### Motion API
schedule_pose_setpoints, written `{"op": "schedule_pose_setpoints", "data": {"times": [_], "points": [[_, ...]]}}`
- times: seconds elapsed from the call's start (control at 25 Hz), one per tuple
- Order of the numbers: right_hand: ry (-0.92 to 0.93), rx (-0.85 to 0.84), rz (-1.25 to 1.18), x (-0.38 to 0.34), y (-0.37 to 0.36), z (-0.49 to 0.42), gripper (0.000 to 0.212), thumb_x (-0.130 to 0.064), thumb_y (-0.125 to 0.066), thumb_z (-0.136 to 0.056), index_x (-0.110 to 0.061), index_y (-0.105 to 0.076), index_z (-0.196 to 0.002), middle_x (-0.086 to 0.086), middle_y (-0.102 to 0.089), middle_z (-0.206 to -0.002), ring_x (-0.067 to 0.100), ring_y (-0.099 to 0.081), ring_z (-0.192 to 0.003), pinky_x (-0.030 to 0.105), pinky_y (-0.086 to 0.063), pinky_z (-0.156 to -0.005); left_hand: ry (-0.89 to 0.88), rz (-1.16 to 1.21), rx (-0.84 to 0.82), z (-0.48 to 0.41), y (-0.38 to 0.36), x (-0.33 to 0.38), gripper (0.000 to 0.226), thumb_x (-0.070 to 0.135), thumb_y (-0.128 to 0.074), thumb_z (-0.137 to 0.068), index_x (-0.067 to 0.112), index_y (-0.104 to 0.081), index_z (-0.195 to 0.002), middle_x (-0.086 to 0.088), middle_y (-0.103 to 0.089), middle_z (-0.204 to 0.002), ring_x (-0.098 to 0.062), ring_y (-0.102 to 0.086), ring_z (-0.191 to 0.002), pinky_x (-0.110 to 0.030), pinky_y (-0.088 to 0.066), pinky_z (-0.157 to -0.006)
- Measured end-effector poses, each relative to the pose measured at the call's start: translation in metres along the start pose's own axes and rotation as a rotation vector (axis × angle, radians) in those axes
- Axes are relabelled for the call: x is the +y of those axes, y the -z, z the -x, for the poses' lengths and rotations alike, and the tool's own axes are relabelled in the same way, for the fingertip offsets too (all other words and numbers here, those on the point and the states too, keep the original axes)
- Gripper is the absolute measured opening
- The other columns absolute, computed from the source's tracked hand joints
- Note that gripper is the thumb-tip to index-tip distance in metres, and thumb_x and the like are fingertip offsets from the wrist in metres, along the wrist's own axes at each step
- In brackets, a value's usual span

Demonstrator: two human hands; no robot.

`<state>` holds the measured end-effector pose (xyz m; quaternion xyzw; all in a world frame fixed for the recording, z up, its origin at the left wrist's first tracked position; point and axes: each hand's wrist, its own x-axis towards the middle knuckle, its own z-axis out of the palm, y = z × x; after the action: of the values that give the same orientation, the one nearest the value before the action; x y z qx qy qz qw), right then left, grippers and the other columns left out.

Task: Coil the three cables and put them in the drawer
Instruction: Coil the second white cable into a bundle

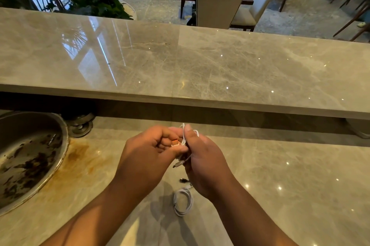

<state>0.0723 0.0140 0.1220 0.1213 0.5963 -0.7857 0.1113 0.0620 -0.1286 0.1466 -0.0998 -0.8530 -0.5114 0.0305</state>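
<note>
Both hands meet above the lower marble counter point(280, 175) and work one white cable point(185, 134). My left hand point(148, 153) pinches its end with the orange plug point(175, 142). My right hand point(202, 157) grips the bunched loops, and a dark connector point(177, 165) hangs out below the fingers. A second white cable point(183, 201) lies coiled on the counter under my wrists. Just above that coil a small black plug point(183, 180) shows, the rest of its cable hidden by my right hand. No drawer is in view.
A stained round steel sink point(30, 155) is sunk into the counter at the left, with a rusty ring around its rim. A raised marble bar top point(180, 61) runs across behind the hands. Chairs, tables and plants stand beyond it.
</note>
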Motion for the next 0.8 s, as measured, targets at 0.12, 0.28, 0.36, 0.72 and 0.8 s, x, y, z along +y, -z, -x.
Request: {"op": "schedule_pose_setpoints", "data": {"times": [0.12,0.28,0.36,0.72,0.8], "points": [[-0.011,-0.038,-0.065,-0.005,0.003,-0.001,0.047,-0.036,-0.04,-0.116,-0.013,-0.081,-0.119,0.018,-0.081,-0.113,0.031,-0.075,-0.112,0.043,-0.055,-0.101,0.111,0.148,0.054,-0.005,0.001,0.001,0.025,0.01,-0.083,-0.084,0.033,-0.078,-0.089,0.012,-0.078,-0.08,-0.004,-0.076,-0.08,-0.015,-0.06,-0.068],[-0.05,-0.027,-0.15,-0.007,0.004,-0.003,0.042,-0.029,-0.046,-0.114,-0.014,-0.085,-0.11,0.012,-0.08,-0.097,0.019,-0.073,-0.092,0.033,-0.056,-0.087,0.146,0.05,0.06,-0.007,-0.002,0.001,0.026,0.018,-0.079,-0.09,0.044,-0.076,-0.088,0.016,-0.076,-0.081,-0.001,-0.072,-0.083,-0.017,-0.059,-0.07],[-0.071,0.008,-0.179,-0.003,0.004,-0.005,0.038,-0.028,-0.049,-0.113,-0.007,-0.081,-0.118,0.011,-0.077,-0.094,0.022,-0.069,-0.09,0.036,-0.053,-0.085,0.02,-0.155,0.05,-0.006,-0.004,0.001,0.022,0.019,-0.077,-0.092,0.04,-0.079,-0.097,0.019,-0.071,-0.084,0.001,-0.068,-0.083,-0.014,-0.054,-0.073],[-0.124,0.002,-0.291,0.002,0.0,-0.002,0.034,-0.024,-0.049,-0.113,-0.006,-0.071,-0.131,0.018,-0.08,-0.124,0.029,-0.075,-0.12,0.042,-0.054,-0.112,0.21,0.013,-0.106,-0.009,0.001,-0.001,0.02,0.015,-0.076,-0.091,0.034,-0.08,-0.086,0.018,-0.078,-0.08,-0.001,-0.074,-0.078,-0.02,-0.059,-0.07],[-0.136,0.006,-0.311,0.002,0.0,-0.002,0.036,-0.024,-0.047,-0.114,-0.005,-0.07,-0.134,0.019,-0.079,-0.125,0.031,-0.074,-0.123,0.047,-0.051,-0.116,0.185,0.078,-0.157,-0.007,0.003,-0.004,0.016,0.017,-0.076,-0.092,0.033,-0.08,-0.092,0.013,-0.078,-0.084,-0.005,-0.075,-0.081,-0.021,-0.06,-0.071]]}}
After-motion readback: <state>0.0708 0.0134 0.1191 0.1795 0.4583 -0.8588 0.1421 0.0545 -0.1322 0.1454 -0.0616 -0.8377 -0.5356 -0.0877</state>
